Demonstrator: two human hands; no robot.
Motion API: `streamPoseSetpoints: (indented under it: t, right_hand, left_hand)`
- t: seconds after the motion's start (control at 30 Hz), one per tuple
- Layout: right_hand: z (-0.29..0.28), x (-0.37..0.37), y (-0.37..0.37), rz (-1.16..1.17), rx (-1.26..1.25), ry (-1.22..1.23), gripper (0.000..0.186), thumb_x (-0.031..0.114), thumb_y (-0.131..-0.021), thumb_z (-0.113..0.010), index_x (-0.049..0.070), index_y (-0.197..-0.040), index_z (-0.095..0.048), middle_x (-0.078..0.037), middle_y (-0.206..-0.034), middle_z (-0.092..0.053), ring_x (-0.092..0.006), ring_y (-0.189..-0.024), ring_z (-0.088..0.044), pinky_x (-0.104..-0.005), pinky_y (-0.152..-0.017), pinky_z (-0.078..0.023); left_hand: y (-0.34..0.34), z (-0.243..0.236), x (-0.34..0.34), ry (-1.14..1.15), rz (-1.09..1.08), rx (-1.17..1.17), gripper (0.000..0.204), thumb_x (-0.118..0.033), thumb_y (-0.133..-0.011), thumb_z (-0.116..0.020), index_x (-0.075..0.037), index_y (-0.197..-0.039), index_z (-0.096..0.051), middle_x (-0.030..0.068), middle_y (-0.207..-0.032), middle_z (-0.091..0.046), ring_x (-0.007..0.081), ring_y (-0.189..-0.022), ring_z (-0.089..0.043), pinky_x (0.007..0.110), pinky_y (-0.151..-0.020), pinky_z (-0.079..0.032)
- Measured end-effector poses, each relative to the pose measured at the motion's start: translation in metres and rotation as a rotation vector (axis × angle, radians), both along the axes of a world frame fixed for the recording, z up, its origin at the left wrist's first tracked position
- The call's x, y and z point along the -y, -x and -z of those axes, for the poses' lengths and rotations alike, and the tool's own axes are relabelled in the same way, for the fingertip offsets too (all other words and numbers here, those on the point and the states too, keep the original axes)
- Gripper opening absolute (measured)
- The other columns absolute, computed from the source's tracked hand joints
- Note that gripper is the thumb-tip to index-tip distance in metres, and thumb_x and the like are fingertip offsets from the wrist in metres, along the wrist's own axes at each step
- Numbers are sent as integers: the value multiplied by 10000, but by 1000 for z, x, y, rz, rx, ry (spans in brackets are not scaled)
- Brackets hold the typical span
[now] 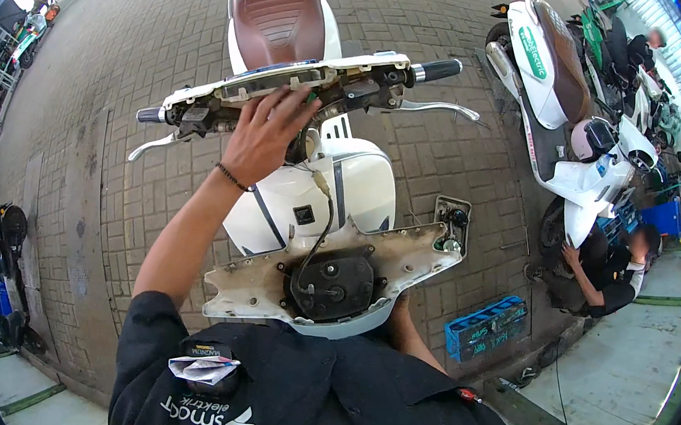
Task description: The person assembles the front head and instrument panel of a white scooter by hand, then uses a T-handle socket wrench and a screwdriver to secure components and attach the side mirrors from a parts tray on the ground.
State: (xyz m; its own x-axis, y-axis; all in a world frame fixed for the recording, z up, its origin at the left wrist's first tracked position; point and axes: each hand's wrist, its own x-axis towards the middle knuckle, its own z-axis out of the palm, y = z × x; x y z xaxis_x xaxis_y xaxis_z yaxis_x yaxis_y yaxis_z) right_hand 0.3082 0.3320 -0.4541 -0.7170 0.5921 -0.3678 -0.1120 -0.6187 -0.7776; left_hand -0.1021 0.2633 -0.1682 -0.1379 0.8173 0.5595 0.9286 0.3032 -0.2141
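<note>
My left hand reaches up to the handlebar of a white scooter. Its fingers are stretched out and slightly bent, their tips against the underside of the opened handlebar cover, beside dark wiring. The thumb is hard to see. Close to my torso, a detached front headlight panel shows its dirty inner side, with a black headlight housing in its middle. A cable runs from the housing up toward the handlebar. My right forearm goes under the panel's right side; the panel hides that hand's fingers.
The scooter's brown seat lies beyond the handlebar, and brake levers stick out sideways. A blue crate sits on the paving at right. Farther right, a person crouches by another white scooter.
</note>
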Motion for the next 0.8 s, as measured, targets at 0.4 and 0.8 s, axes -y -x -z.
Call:
streamPoseSetpoints:
  t: [0.4,0.8]
  right_hand:
    - [13,6,-10,-59,267,-377,429,207,-972,-512,28,-1348,-409,-187,-1218,-589,-312,-1102,-565,-437,-934,-467]
    - [-76,5,28,-174,157,263,562,417,-1012,-429,57,-1441,-395,-78,-1421,-494,-245,-1260,-471,-398,-1083,-354]
  left_hand:
    - [2,13,-29,124,-135,-100,517,-252,-725,-668,-49,-1200,-639,0,-1432,-431,237,-1470,-200,650,-1144,-50]
    - [2,-15,14,69,71,228,761,-300,-696,-769,-142,-1391,-505,95,-1501,-343,322,-1428,-254,535,-1188,-124]
